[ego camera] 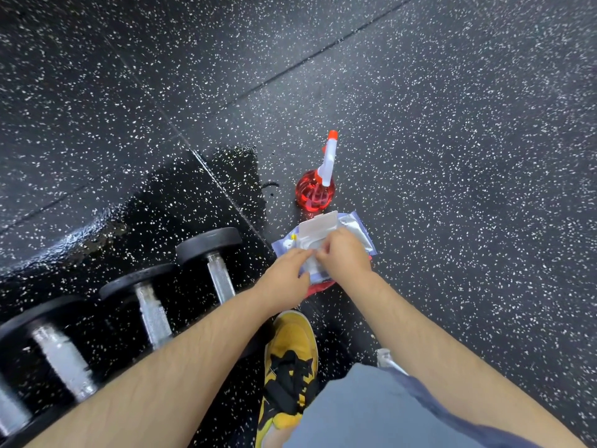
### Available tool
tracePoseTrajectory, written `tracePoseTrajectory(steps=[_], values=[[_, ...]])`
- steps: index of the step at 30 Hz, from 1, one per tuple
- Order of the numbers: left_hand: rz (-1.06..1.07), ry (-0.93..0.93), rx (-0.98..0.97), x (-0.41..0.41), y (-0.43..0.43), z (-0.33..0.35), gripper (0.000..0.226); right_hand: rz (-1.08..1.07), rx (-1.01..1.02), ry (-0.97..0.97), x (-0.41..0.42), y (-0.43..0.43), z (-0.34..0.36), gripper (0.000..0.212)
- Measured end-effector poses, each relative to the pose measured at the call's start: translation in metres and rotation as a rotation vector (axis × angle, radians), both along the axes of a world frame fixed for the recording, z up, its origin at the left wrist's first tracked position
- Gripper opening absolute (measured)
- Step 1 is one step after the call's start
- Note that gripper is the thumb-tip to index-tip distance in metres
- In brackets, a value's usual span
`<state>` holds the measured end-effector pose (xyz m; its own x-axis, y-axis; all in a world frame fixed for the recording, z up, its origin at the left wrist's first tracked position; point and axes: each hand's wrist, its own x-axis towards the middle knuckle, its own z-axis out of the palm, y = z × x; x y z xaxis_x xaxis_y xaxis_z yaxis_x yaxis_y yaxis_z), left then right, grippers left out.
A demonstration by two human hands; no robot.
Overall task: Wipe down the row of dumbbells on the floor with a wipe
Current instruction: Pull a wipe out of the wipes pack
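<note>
Far left, on the black rubber floor with white speckles [452,124]: a row of black round-headed dumbbells [151,315] with knurled chrome handles, lying side by side. Three plain to see, a further handle cut off at the bottom corner. Matte heads, bright handles blurred toward the frame edge, near ends hidden under the left forearm.

Just past the far heads: a glossy wet patch [193,195], darker than the dry floor and spread across a seam.

Right of the row, near the last dumbbell but apart from it: both hands close together over a soft white-and-lavender pack of wipes [355,231], flat on the floor. Left hand [284,276] curled onto the pack's near left side, gripping it. Right hand [345,253] with fingertips pinched on a white wipe [311,263] at the opening, mostly covered by fingers. White flip lid [318,224] standing open on the far side.

Under the pack's near edge: something red [318,287], not identifiable.

Just beyond the pack: an upright clear red spray bottle [315,192], white trigger head, orange nozzle.

Below the hands: a yellow-and-black sneaker [290,367] and grey shorts [355,409].
</note>
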<state>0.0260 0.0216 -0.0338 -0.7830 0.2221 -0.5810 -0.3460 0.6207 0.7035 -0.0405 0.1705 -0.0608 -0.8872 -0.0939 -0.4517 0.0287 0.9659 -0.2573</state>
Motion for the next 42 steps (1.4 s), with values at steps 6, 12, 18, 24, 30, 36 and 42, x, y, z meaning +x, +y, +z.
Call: tracePoseTrajectory(steps=[6,12,18,24,30,36,42], values=[[-0.013,-0.001,0.012,-0.001,-0.004,-0.003,0.057,0.083,0.047,0.006,-0.002,-0.001,0.002,0.022],[-0.014,-0.001,0.013,-0.002,-0.004,0.003,0.055,-0.037,-0.212,-0.041,0.000,0.014,0.008,0.031],[-0.025,0.042,-0.005,-0.001,-0.004,0.003,0.054,-0.122,-0.319,-0.066,-0.002,0.024,0.008,0.019],[-0.023,0.056,-0.011,0.000,-0.002,0.000,0.053,0.012,-0.259,-0.030,-0.002,0.025,0.008,0.021],[-0.043,0.074,-0.024,0.000,-0.001,0.000,0.053,0.141,-0.098,-0.014,-0.002,0.018,0.009,0.031],[-0.037,0.076,-0.020,0.001,-0.001,-0.002,0.053,0.151,-0.139,0.021,-0.003,0.018,0.009,0.022],[-0.031,0.075,-0.016,0.000,0.000,-0.004,0.053,0.327,0.105,0.056,-0.008,0.010,0.004,0.030]])
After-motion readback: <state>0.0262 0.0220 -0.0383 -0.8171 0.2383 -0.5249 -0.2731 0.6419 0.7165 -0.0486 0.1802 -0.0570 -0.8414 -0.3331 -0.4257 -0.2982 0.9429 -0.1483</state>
